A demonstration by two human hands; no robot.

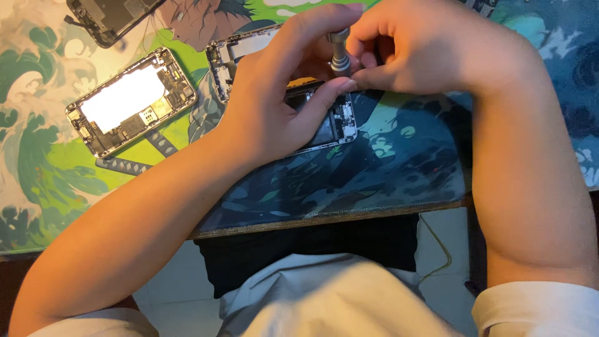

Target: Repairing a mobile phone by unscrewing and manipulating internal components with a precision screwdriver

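An opened phone body [334, 122] lies on a printed desk mat [387, 168] near the desk's front edge, its inner parts exposed. My left hand [281, 93] covers it and presses it down, thumb and fingers wrapped around its middle. My right hand [424, 47] pinches a slim metal screwdriver [340, 53] between thumb and fingertips, held upright over the phone's lower end. The tool's tip is hidden behind my fingers.
A second opened phone frame [131, 101] with a bright inner plate lies to the left. A third dismantled phone [112, 17] sits at the top left corner. The wooden desk edge [324, 219] runs below the mat, with my lap under it.
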